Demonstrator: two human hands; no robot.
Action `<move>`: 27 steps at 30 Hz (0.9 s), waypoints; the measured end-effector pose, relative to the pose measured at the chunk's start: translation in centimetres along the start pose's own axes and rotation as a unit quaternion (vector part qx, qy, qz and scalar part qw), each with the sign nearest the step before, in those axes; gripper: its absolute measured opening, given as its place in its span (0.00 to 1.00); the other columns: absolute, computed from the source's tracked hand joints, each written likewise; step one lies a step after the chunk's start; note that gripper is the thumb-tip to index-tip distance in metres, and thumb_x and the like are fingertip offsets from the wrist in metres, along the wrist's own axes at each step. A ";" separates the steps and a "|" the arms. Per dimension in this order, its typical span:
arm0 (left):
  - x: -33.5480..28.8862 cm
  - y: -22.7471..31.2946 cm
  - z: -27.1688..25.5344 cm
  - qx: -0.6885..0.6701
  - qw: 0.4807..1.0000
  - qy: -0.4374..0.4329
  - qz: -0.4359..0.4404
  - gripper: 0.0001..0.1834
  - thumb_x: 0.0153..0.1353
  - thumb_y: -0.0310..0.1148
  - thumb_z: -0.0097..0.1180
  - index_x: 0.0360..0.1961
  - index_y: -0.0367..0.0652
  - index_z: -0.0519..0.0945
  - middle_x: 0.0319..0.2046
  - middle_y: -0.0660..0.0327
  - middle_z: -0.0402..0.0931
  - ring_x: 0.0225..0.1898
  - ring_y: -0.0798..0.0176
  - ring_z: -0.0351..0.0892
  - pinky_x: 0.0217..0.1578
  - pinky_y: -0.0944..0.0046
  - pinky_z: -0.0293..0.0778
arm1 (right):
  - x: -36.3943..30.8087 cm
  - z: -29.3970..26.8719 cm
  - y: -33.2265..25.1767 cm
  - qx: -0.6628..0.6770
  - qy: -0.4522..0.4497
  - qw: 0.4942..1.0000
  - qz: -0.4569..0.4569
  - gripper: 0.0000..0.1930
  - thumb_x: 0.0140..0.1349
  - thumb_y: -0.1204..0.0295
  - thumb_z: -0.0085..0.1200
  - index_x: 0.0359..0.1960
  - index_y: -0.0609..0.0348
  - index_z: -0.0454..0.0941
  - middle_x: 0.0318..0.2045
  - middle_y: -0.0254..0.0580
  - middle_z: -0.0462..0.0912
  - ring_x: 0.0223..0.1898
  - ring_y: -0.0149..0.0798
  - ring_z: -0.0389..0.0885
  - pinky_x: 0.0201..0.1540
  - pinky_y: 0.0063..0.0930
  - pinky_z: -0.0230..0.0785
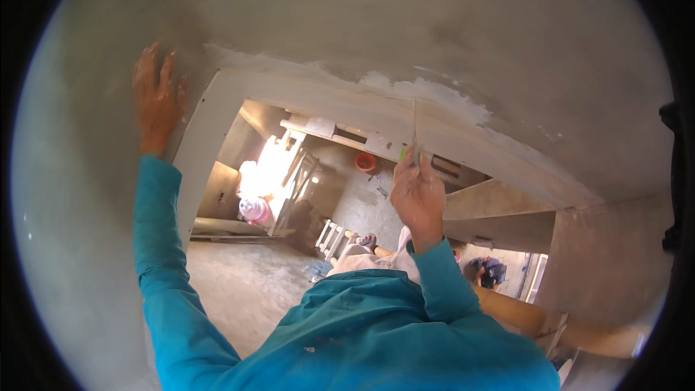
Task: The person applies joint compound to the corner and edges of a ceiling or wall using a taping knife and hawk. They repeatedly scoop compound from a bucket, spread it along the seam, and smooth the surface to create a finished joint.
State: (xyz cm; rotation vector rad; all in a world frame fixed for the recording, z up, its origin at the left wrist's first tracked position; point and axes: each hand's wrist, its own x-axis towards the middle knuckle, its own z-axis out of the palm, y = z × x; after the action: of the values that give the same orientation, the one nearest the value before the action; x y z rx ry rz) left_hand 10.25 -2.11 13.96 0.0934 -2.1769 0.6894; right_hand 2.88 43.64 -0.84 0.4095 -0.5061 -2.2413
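Observation:
My left hand (158, 105) lies flat against the grey plastered wall (79, 130), fingers apart and whitish with dust or plaster. In front of my body, my right hand (420, 199) is closed around a putty knife (415, 127); a bit of green shows by the fingers. The thin blade is seen edge-on, its tip at a pale band (326, 87) along the edge of the opening. Wet-looking white filler (434, 94) forms a ragged strip along that edge. My fingers cover most of the knife's handle.
Far below, a red bucket (365, 162) stands on the concrete floor (246, 289). A ladder (333, 237) is near my feet. Bright light falls on a wooden frame and a pinkish container (255, 208) at the left. Another person (489, 272) is low down at the right.

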 end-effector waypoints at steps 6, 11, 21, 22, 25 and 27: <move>0.1 0.5 0.2 0.014 1.000 -0.006 -0.009 0.30 0.60 0.33 0.63 0.64 0.50 0.71 0.69 0.56 0.60 0.71 0.51 0.57 0.69 0.49 0.61 | 1.3 -3.5 2.3 -0.127 0.021 0.990 0.054 0.16 0.73 0.67 0.47 0.55 0.65 0.74 0.38 0.47 0.83 0.39 0.38 0.83 0.42 0.28 0.81; 0.1 0.4 0.0 0.021 1.000 0.017 -0.010 0.28 0.62 0.35 0.62 0.64 0.51 0.71 0.69 0.57 0.60 0.69 0.50 0.61 0.68 0.51 0.63 | 9.8 -4.4 4.1 -0.175 0.118 0.976 -0.046 0.13 0.72 0.71 0.48 0.51 0.67 0.74 0.38 0.47 0.81 0.40 0.40 0.82 0.48 0.27 0.79; 0.0 0.3 0.1 0.064 0.998 0.002 -0.013 0.29 0.62 0.38 0.61 0.64 0.51 0.71 0.69 0.56 0.61 0.69 0.51 0.61 0.68 0.51 0.64 | -4.7 -0.8 -1.6 -0.235 0.041 0.954 -0.183 0.11 0.72 0.72 0.46 0.50 0.61 0.77 0.45 0.45 0.86 0.44 0.39 0.85 0.45 0.28 0.80; 0.0 0.4 0.2 0.060 0.998 0.004 -0.016 0.29 0.62 0.38 0.60 0.64 0.51 0.71 0.69 0.56 0.61 0.69 0.51 0.61 0.68 0.51 0.63 | -5.6 -0.7 -1.5 -0.258 0.057 0.936 -0.231 0.11 0.72 0.72 0.46 0.51 0.60 0.77 0.46 0.44 0.86 0.45 0.39 0.86 0.45 0.28 0.80; -0.4 0.4 0.4 0.075 0.997 -0.019 -0.029 0.27 0.64 0.39 0.59 0.64 0.48 0.72 0.69 0.54 0.61 0.69 0.49 0.61 0.69 0.50 0.61 | -7.6 -1.6 -1.6 -0.383 0.068 0.880 -0.271 0.13 0.71 0.73 0.47 0.54 0.58 0.76 0.49 0.41 0.85 0.47 0.39 0.86 0.43 0.33 0.83; -0.7 0.2 0.8 0.074 0.997 -0.012 -0.024 0.26 0.65 0.39 0.58 0.63 0.46 0.73 0.68 0.52 0.63 0.68 0.47 0.62 0.68 0.50 0.62 | -9.1 -3.1 -2.5 -0.412 0.096 0.843 -0.331 0.12 0.69 0.76 0.49 0.52 0.59 0.77 0.48 0.43 0.84 0.48 0.42 0.85 0.42 0.37 0.84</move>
State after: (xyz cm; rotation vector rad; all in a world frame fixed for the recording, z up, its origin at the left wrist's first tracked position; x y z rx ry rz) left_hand 10.04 -2.50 12.98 0.2317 -2.1363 0.8256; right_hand 8.50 51.31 -3.57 0.3647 0.8354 -2.7446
